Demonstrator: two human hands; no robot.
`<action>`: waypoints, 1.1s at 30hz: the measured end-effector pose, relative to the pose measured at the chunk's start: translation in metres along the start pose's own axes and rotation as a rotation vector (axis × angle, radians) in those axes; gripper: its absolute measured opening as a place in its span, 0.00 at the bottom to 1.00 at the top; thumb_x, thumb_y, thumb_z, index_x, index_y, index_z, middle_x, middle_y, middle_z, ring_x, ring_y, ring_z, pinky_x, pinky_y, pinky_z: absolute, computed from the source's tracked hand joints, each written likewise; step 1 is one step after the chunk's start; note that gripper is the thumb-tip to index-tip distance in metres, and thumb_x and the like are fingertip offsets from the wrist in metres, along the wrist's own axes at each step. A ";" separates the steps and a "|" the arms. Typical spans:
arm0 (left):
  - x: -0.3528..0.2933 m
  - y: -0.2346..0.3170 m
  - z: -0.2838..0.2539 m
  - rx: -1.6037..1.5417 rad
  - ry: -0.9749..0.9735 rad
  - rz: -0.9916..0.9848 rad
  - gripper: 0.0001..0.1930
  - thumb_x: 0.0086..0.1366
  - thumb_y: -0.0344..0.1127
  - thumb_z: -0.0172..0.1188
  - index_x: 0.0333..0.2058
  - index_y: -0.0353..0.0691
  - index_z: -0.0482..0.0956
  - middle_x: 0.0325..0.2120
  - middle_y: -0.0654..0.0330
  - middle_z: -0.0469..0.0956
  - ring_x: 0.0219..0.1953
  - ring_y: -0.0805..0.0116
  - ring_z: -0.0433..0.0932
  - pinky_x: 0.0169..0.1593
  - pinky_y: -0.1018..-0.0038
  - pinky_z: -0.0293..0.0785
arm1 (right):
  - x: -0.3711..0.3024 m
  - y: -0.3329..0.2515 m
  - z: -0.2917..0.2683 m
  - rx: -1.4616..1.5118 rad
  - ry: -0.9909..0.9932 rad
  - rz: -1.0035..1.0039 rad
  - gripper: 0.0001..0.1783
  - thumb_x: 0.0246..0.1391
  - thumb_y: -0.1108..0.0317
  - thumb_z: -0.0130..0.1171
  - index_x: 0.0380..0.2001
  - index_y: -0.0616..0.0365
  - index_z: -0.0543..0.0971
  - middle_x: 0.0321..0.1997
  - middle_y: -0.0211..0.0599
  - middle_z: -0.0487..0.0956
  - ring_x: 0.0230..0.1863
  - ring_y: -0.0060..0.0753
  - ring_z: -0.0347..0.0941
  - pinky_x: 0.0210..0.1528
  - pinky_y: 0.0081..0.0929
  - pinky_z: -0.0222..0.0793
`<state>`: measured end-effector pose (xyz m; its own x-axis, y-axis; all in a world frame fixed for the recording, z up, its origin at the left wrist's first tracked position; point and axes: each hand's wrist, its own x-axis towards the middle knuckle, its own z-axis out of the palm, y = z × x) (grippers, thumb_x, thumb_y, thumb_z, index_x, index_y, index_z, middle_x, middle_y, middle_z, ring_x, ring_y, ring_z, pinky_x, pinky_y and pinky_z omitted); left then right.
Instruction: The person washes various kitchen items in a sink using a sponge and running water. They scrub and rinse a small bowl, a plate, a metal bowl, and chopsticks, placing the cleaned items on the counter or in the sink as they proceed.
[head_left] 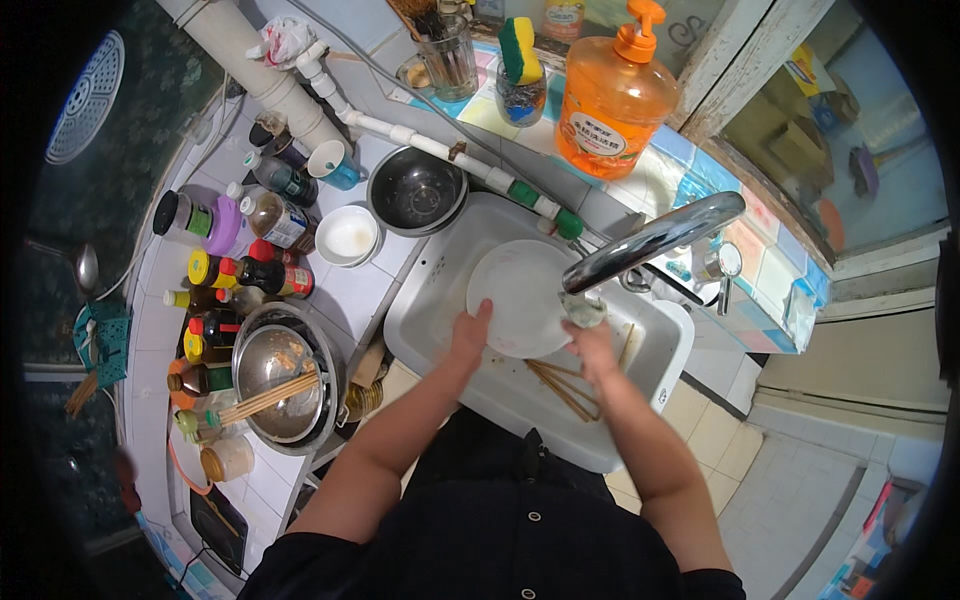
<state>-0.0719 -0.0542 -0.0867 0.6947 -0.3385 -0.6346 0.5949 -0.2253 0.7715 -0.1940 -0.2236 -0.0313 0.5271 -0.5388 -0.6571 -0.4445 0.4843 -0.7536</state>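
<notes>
A white plate (515,290) is tilted over the light grey sink (425,300). My left hand (470,335) grips its left rim, thumb lying on the face and the other fingers hidden underneath. At the lower right rim, my right hand (590,345) is closed on the plate too, its fingers partly blurred. Above that hand ends the spout of the chrome faucet (655,240). Between spout and hand is a pale, glassy patch; whether it is only water cannot be made out. Several wooden chopsticks (562,390) lie in the sink below the plate.
Left of the sink stand a dark metal bowl (415,195), a white bowl (347,236), several sauce bottles and metal basins (280,370) with chopsticks across them. An orange soap bottle (612,105) and a sponge (520,52) in a glass occupy the ledge behind.
</notes>
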 end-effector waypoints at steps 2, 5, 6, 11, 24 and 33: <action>-0.016 -0.024 0.024 -0.192 0.110 -0.100 0.26 0.60 0.47 0.53 0.49 0.32 0.65 0.42 0.53 0.72 0.40 0.63 0.74 0.39 0.66 0.74 | -0.009 0.035 0.021 0.263 0.029 0.062 0.18 0.43 0.78 0.57 0.41 0.56 0.71 0.36 0.33 0.74 0.36 0.32 0.71 0.32 0.28 0.68; -0.033 -0.042 0.035 -0.356 0.069 -0.199 0.26 0.61 0.45 0.51 0.52 0.35 0.60 0.45 0.54 0.69 0.41 0.61 0.74 0.38 0.64 0.75 | 0.001 0.060 0.020 0.368 -0.022 0.132 0.19 0.43 0.78 0.56 0.42 0.56 0.70 0.37 0.35 0.73 0.38 0.34 0.71 0.30 0.30 0.69; -0.031 -0.042 0.031 -0.307 0.052 -0.181 0.25 0.61 0.45 0.51 0.52 0.36 0.60 0.45 0.54 0.69 0.41 0.61 0.74 0.39 0.64 0.75 | 0.004 0.064 0.015 0.357 -0.051 0.148 0.20 0.43 0.78 0.56 0.43 0.56 0.69 0.38 0.35 0.73 0.38 0.35 0.71 0.30 0.31 0.70; 0.009 -0.063 0.004 0.053 0.000 0.004 0.23 0.62 0.40 0.49 0.52 0.36 0.60 0.43 0.53 0.70 0.41 0.62 0.74 0.38 0.64 0.76 | 0.006 0.079 -0.011 0.060 -0.019 0.262 0.20 0.43 0.76 0.58 0.42 0.56 0.68 0.39 0.36 0.72 0.40 0.33 0.70 0.31 0.30 0.71; 0.085 -0.199 0.057 0.746 -0.004 0.031 0.20 0.56 0.35 0.49 0.48 0.37 0.66 0.42 0.45 0.72 0.45 0.47 0.70 0.48 0.62 0.65 | -0.040 0.078 -0.119 0.140 0.079 0.295 0.20 0.44 0.74 0.58 0.44 0.54 0.69 0.42 0.31 0.71 0.41 0.31 0.68 0.34 0.31 0.70; 0.036 -0.162 0.098 0.112 -0.203 -0.279 0.22 0.54 0.36 0.56 0.48 0.38 0.68 0.42 0.54 0.72 0.40 0.58 0.72 0.42 0.65 0.69 | -0.044 0.073 -0.120 0.177 -0.143 0.227 0.19 0.47 0.75 0.56 0.45 0.52 0.69 0.43 0.30 0.70 0.44 0.32 0.67 0.42 0.37 0.66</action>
<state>-0.1830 -0.1197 -0.2301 0.4111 -0.4218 -0.8081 0.6946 -0.4292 0.5773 -0.3369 -0.2476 -0.0598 0.5307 -0.3073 -0.7899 -0.4362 0.7000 -0.5654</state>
